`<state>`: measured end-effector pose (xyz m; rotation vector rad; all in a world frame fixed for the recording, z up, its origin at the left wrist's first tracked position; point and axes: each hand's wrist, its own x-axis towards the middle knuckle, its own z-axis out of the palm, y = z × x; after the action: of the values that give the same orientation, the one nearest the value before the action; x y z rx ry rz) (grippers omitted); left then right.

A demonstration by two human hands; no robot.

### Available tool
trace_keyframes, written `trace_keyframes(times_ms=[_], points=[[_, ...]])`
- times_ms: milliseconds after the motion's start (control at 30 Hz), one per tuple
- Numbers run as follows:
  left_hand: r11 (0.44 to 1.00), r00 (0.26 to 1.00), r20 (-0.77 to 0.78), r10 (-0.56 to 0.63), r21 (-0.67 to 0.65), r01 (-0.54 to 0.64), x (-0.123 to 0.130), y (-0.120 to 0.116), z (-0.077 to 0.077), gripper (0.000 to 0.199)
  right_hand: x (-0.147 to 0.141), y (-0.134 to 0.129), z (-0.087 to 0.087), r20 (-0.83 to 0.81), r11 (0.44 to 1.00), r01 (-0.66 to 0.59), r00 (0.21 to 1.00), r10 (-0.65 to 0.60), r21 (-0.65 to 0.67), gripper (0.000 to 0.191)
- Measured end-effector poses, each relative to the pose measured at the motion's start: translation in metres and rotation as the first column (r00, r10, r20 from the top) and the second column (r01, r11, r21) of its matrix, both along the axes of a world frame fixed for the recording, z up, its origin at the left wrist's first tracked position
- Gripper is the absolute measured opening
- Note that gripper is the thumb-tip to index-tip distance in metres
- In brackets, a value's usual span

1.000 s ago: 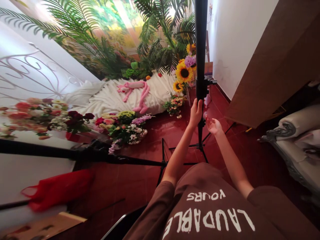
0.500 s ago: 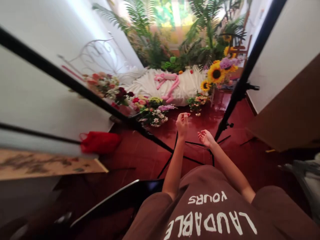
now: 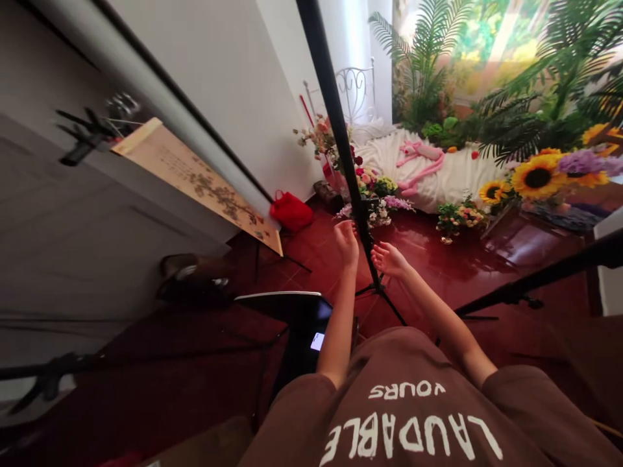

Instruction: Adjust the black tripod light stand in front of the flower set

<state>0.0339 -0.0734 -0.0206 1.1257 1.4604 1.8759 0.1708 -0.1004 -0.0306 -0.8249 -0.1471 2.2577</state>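
My left hand [image 3: 346, 242] is raised in front of me, its fingers curled inward; whether anything sits inside them is hard to make out. To its right, my right hand [image 3: 389, 259] has its palm turned up and its fingers loosely spread, holding nothing. A black stand pole [image 3: 357, 188] rises between and just beyond the two hands, and I cannot tell whether either one touches it. Beyond them lie flower bunches [image 3: 379, 211] and a pink plush toy [image 3: 421, 155] on a white cloth [image 3: 467, 175].
Sunflowers [image 3: 538, 175] and palm fronds stand at the right. A second black pole [image 3: 540, 282] crosses the right side. On the left are a hanging scroll [image 3: 199, 185], a red bag [image 3: 291, 211] and a dark screen [image 3: 296, 324] beside my left forearm.
The view has swung to the left, so the flowers and cloth now sit farther right. My left hand's fingers have bent inward from a raised pinch, and my hands are closer together.
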Motion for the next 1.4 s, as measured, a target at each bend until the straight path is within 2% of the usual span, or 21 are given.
trace_keyframes(times_ms=[133, 200, 333, 467, 567, 633, 667, 733, 767, 833, 867, 933, 1000, 1100, 1267, 1400], points=[[0.988, 0.988, -0.037, -0.148, -0.058, 0.146, -0.008, 0.015, -0.014, 0.06, -0.014, 0.014, 0.002, -0.145, 0.997, -0.064, 0.987, 0.071, 0.052, 0.038], [0.973, 0.973, -0.068, -0.219, -0.089, 0.213, -0.007, 0.022, -0.019, 0.064, -0.019, 0.018, -0.001, -0.228, 0.998, -0.048, 0.972, 0.058, 0.049, 0.045], [0.961, 0.957, -0.121, -0.262, -0.122, 0.248, -0.002, 0.034, -0.024, 0.068, -0.03, 0.024, -0.009, -0.277, 0.999, 0.024, 0.961, -0.014, 0.033, 0.054], [0.962, 0.952, -0.149, -0.266, -0.107, 0.251, 0.002, 0.042, -0.027, 0.066, -0.043, 0.028, -0.013, -0.204, 0.989, 0.095, 0.976, -0.07, 0.117, 0.052], [0.971, 0.961, -0.151, -0.233, -0.092, 0.22, 0.003, 0.044, -0.029, 0.062, -0.047, 0.032, -0.017, 0.01, 0.952, 0.105, 0.994, -0.113, 0.287, 0.045], [0.974, 0.966, -0.135, -0.22, -0.091, 0.209, 0.003, 0.045, -0.03, 0.061, -0.043, 0.035, -0.018, 0.246, 0.883, 0.049, 0.952, -0.182, 0.466, 0.037], [0.974, 0.969, -0.12, -0.217, -0.09, 0.207, 0.004, 0.045, -0.03, 0.061, -0.039, 0.037, -0.018, 0.373, 0.821, -0.015, 0.895, -0.243, 0.57, 0.034], [0.975, 0.973, -0.085, -0.213, -0.079, 0.206, 0.005, 0.046, -0.03, 0.061, -0.028, 0.042, -0.014, 0.572, 0.633, -0.23, 0.711, -0.409, 0.739, 0.035], [0.977, 0.975, -0.073, -0.208, -0.067, 0.203, 0.005, 0.047, -0.03, 0.061, -0.023, 0.043, -0.011, 0.628, 0.526, -0.37, 0.605, -0.489, 0.766, 0.036], [0.979, 0.977, -0.073, -0.201, -0.039, 0.199, 0.006, 0.047, -0.03, 0.061, -0.014, 0.046, -0.003, 0.679, 0.356, -0.62, 0.42, -0.601, 0.699, 0.036], [0.979, 0.976, -0.083, -0.202, -0.028, 0.2, 0.006, 0.047, -0.029, 0.062, -0.011, 0.046, 0.001, 0.688, 0.304, -0.705, 0.352, -0.635, 0.641, 0.034], [0.98, 0.975, -0.1, -0.199, -0.021, 0.198, 0.006, 0.048, -0.026, 0.062, -0.009, 0.045, 0.007, 0.696, 0.259, -0.801, 0.25, -0.673, 0.539, 0.029], [0.982, 0.977, -0.096, -0.189, -0.022, 0.187, 0.005, 0.049, -0.018, 0.059, -0.01, 0.043, 0.011, 0.698, 0.259, -0.838, 0.186, -0.691, 0.48, 0.025], [0.981, 0.978, -0.078, -0.194, 0.011, 0.195, 0.005, 0.052, 0.004, 0.054, -0.013, 0.041, 0.013, 0.709, 0.272, -0.855, 0.147, -0.689, 0.441, 0.024], [0.965, 0.972, -0.038, -0.231, 0.119, 0.234, 0.006, 0.059, 0.059, 0.056, -0.012, 0.041, 0.01, 0.712, 0.279, -0.851, 0.147, -0.687, 0.445, 0.022], [0.944, 0.955, 0.001, -0.296, 0.15, 0.293, 0.005, 0.064, 0.099, 0.054, -0.011, 0.04, 0.009, 0.697, 0.271, -0.833, 0.178, -0.695, 0.483, 0.026]])
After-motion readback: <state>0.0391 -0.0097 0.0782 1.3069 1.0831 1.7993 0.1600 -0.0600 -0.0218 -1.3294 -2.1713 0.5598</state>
